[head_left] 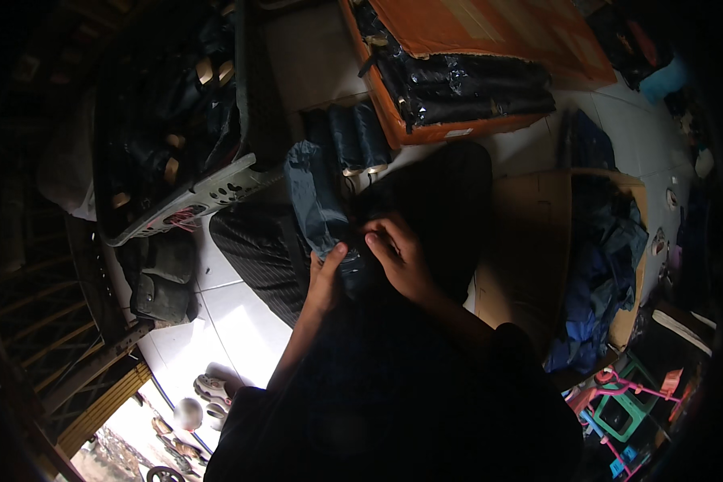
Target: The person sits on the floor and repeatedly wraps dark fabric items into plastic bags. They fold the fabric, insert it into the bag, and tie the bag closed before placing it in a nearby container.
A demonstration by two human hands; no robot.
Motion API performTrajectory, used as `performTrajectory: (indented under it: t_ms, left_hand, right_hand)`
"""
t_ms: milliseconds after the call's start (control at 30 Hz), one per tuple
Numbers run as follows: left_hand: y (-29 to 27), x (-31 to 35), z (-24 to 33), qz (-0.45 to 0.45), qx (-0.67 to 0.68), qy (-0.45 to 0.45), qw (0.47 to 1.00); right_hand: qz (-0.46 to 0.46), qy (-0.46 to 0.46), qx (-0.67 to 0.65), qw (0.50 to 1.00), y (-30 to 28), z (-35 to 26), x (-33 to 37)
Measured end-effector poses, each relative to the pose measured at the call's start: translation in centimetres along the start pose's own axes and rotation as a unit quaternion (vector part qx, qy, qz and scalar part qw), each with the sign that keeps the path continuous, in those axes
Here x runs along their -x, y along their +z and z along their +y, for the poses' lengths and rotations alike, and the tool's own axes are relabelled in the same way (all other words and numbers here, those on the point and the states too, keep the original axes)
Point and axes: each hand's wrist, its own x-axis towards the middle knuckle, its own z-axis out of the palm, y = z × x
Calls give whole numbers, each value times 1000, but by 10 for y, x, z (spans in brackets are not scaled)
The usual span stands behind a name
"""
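Fingers of the left hand (324,281) are closed round the lower end of a dark blue bundle (313,189), with the thumb laid along the near side. The right hand (402,259) is held just beside that end, fingers bent and nearly brought together at the tips; whether anything is pinched there can't be told, it's too dark. The bundle is held above the lap, its far end pointed at about 11 o'clock, twelve being the top of the view and the hands the centre of the dial. Dark striped trousers (261,257) can be seen below it.

At 12, just past the bundle, three similar rolls (343,138) are lined up on the pale tiled floor (305,56), pale ends turned toward the lap. At 1 o'clock, an orange-brown carton (490,28) is stacked with dark, shiny packages (482,84). Over at 10, a grey crate (193,197) is filled with more dark bundles (177,104), pale ends poking out. Around 3, crumpled blue cloth (598,265) is piled in an open cardboard box (526,249). Farther out, pink and green items (635,406) are bunched up at 4, and some shoes (211,388) are left between 7 and 8.
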Motion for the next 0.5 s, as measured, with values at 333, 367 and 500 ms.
performTrajectory:
  t_ms: [333,367,500]
  left_hand:
    - [9,2,0,-3,-105,33,994]
    - [8,1,0,-2,-105,34,994]
    - [8,4,-2,37,-98,23,994]
  right_hand:
    - [-99,53,59,992,-14,-19,-39]
    - [-106,62,59,991,-15,-21,-40]
    - [-90,51,78,992,-15,-20,-38]
